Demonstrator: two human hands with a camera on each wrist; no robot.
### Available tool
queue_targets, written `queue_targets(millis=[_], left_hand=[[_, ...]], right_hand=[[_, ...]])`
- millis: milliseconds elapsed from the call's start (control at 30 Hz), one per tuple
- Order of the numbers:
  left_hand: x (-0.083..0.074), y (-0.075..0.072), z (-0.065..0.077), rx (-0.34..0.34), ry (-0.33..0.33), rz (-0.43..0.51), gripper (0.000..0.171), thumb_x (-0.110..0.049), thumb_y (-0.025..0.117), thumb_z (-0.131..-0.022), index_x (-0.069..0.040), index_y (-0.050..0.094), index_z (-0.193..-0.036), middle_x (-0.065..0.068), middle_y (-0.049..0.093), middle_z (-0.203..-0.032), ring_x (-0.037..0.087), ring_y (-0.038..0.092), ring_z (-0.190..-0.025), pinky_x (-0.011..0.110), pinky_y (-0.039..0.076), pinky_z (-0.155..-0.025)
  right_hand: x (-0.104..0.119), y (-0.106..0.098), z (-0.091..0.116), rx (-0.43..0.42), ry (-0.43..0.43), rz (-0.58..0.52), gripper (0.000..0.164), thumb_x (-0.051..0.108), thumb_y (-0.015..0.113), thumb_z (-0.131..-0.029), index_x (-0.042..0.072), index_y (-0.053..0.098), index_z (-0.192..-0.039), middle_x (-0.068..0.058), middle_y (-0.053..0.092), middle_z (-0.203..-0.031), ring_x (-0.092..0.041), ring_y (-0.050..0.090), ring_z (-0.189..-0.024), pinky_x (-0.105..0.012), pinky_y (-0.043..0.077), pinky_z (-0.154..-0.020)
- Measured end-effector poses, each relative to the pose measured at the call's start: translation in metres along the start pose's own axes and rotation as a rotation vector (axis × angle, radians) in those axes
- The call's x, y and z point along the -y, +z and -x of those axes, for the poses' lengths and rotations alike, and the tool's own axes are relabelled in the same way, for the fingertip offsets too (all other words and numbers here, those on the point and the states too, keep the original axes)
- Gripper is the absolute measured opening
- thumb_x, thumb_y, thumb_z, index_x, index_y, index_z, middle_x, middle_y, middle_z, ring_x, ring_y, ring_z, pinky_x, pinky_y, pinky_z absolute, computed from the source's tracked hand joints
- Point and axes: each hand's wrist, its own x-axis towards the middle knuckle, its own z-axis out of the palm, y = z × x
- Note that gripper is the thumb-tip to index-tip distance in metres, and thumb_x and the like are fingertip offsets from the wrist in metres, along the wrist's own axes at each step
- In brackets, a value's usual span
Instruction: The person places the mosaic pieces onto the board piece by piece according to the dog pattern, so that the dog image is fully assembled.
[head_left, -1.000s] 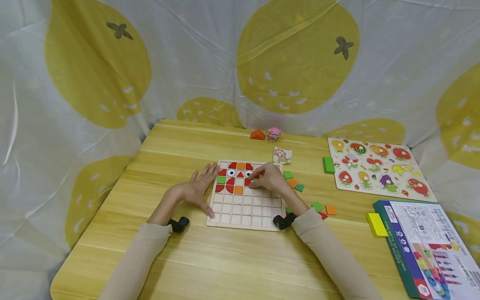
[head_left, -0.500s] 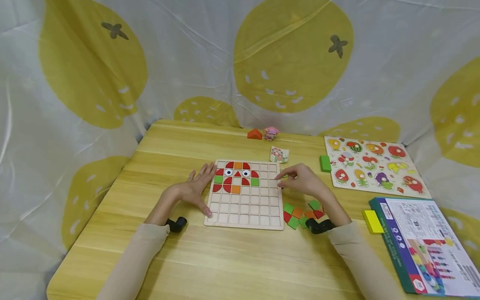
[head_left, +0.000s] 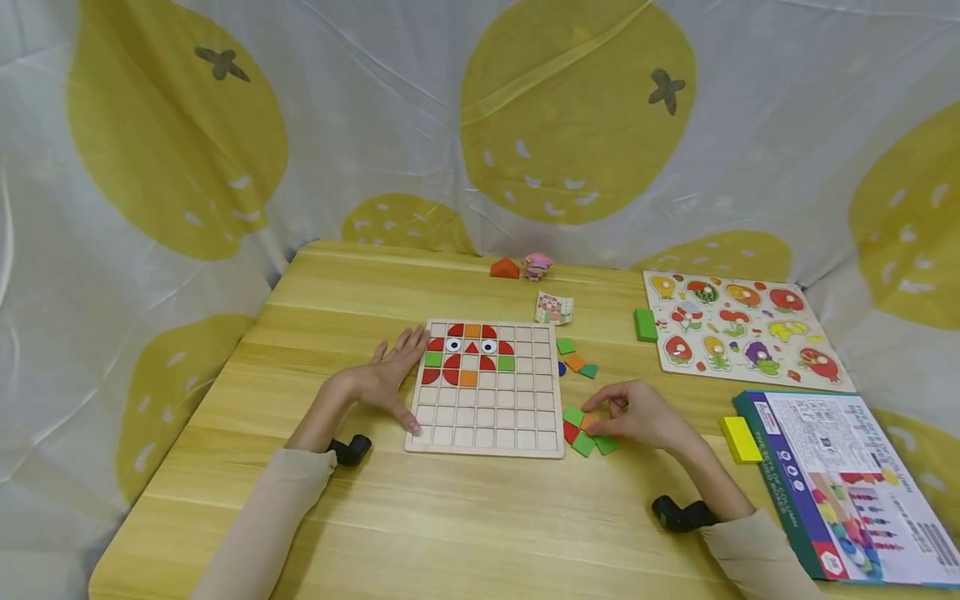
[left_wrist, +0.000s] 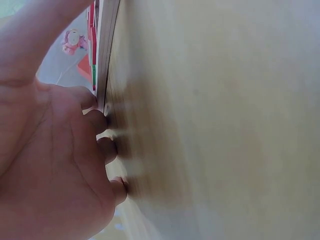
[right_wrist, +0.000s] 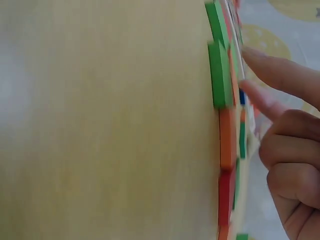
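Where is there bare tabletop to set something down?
The wood-grain tabletop is bare in front of the square wooden grid board, between the two beige sleeves, and beyond the left hand, off the board's far left corner. It is crowded right of the board, where loose green, orange and red flat tiles lie beside the right hand.

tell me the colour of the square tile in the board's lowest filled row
Orange: that square tile shows best in the head view.

Left fingers (head_left: 410,341) touch gridded board (head_left: 486,400), right fingers (head_left: 611,390) at loose tiles (head_left: 582,444).
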Motion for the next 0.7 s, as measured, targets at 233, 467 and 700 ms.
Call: queue_targets(millis=[233,467,700], left_hand=[[-0.001,0.000,0.001,0.001,-0.001,-0.002,0.149,-0.055,0.088,-0.054,-0.006,-0.013,-0.154,0.015,-0.022,-0.160,0.039,-0.019,-0.148,0.066,-0.009,-0.116],[-0.001,-0.001,0.000,0.005,-0.001,0.000,0.150,-0.055,0.088,-0.054,-0.007,-0.013,-0.154,0.015,-0.023,-0.160,0.038,-0.019,-0.148,0.065,-0.010,-0.116],[0.000,0.000,-0.001,0.006,-0.003,0.007,0.149,-0.055,0.088,-0.054,-0.007,-0.013,-0.154,0.016,-0.023,-0.160,0.039,-0.019,-0.148,0.066,-0.009,-0.115]], right_hand=[[0.018,0.023,-0.004,-0.001,-0.004,0.010,0.024,0.022,0.086,-0.069,0.013,0.073,-0.087,0.004,0.038,-0.055,-0.005,0.034,-0.049,-0.018,0.028,-0.050],[0.024,0.023,-0.008,-0.033,0.037,0.081,0.022,0.019,0.087,-0.069,0.013,0.071,-0.084,0.004,0.040,-0.054,-0.007,0.036,-0.049,-0.019,0.028,-0.048],[0.024,0.013,-0.014,-0.060,0.037,0.103,0.017,0.014,0.084,-0.073,0.012,0.075,-0.087,0.003,0.042,-0.054,-0.008,0.037,-0.048,-0.019,0.029,-0.046]])
